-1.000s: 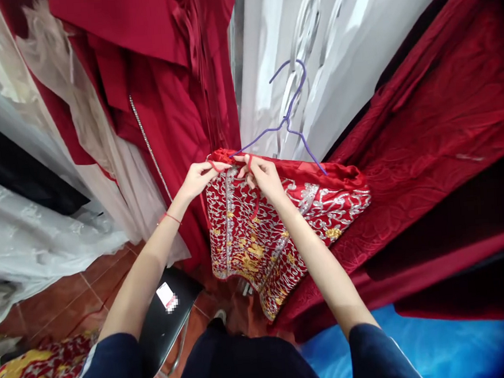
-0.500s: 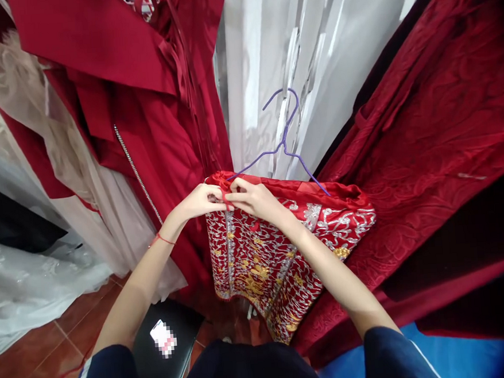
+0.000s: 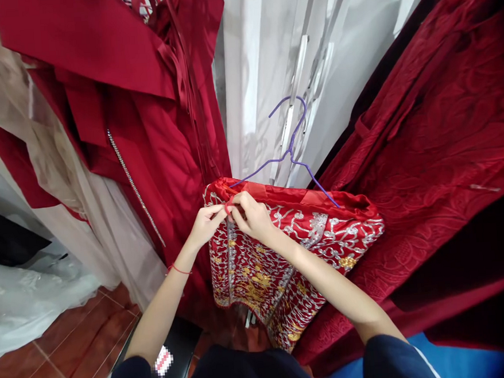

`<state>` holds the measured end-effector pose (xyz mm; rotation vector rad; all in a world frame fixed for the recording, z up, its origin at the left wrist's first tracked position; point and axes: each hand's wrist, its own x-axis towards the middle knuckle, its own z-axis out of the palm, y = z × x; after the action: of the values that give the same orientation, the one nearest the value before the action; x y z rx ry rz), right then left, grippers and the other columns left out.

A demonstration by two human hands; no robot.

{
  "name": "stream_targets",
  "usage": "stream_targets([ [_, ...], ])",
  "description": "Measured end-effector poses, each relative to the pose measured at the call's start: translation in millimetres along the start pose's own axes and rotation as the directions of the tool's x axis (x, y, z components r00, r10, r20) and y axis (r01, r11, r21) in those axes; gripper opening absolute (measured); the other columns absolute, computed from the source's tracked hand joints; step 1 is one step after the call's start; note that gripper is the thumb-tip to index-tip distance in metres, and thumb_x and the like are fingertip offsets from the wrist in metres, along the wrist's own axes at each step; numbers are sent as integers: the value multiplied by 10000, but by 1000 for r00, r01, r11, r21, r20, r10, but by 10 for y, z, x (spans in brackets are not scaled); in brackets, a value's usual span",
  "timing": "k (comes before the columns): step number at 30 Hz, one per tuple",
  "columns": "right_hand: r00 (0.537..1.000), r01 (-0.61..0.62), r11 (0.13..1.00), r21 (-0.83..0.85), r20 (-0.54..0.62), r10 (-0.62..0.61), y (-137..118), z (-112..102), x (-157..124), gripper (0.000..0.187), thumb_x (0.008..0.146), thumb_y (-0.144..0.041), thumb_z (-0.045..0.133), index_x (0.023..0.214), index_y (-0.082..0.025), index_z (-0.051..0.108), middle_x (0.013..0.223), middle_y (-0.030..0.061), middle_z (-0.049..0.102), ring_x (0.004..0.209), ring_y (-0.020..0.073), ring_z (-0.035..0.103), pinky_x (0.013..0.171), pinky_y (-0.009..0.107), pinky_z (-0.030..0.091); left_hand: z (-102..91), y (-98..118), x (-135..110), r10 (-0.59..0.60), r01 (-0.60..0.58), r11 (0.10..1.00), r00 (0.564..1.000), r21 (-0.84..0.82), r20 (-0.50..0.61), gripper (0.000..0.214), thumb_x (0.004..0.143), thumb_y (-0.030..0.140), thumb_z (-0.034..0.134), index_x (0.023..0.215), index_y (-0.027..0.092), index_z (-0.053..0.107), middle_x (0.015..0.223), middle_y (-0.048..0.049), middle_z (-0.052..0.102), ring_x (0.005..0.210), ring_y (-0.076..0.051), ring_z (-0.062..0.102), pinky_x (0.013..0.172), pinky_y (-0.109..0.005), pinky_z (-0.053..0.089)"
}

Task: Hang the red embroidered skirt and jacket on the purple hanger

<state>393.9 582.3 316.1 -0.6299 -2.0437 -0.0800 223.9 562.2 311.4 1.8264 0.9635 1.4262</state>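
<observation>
A red strapless bodice [image 3: 258,275], embroidered in silver and gold, hangs in front of me with its satin-lined top edge uppermost. Above it rises a purple wire hanger [image 3: 291,147], whose two arms reach into the bodice's top opening. My left hand [image 3: 208,225] pinches a short red ribbon [image 3: 228,206] at the bodice's upper left edge. Closed on the same ribbon from the other side is my right hand [image 3: 256,216], its fingers bent. The fingertips of both hands nearly meet there and partly hide the ribbon.
Dark red gowns [image 3: 144,127] hang to the left, beside pale tulle dresses [image 3: 121,238]. A red patterned gown [image 3: 426,159] fills the right side. White curtains [image 3: 247,57] hang behind. Below are a black stool-like surface [image 3: 180,343] and a tiled floor [image 3: 84,344].
Both hands stay at the bodice's upper left edge. My left hand has shifted slightly down, and the right fingers have curled more. The hanger and bodice appear a little lower and farther right.
</observation>
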Motion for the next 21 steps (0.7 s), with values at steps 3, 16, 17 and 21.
stream_targets([
  [3,993,-110,978,180,-29,117,-66,3,12,121,991,-319,452,956,-217,507,918,60,633,743,151,615,642,266,489,141,-64,-80,49,-47,999,983,16,-179,459,894,533,571,590,194,626,582,-7,592,564,-135,541,594,-275,466],
  [16,998,-13,978,-209,53,25,37,-79,-107,164,980,-221,409,921,-190,559,791,36,616,597,135,526,562,267,363,260,-250,128,90,-78,996,809,45,-582,307,984,504,424,858,235,501,624,39,564,514,-100,554,554,-215,442],
  [17,997,37,956,-291,77,-15,66,-120,-107,180,978,-205,405,904,-185,568,788,44,620,602,139,523,569,275,353,185,-317,148,141,-61,986,805,157,-576,296,987,488,425,895,229,533,666,16,619,558,-114,598,582,-224,454],
  [21,982,145,858,-492,179,-64,204,-329,-77,224,976,-176,410,855,-175,600,784,67,627,650,158,533,599,303,329,-131,-576,224,357,-54,805,839,591,-410,291,965,439,488,938,195,645,828,-88,738,721,-188,695,665,-270,463],
])
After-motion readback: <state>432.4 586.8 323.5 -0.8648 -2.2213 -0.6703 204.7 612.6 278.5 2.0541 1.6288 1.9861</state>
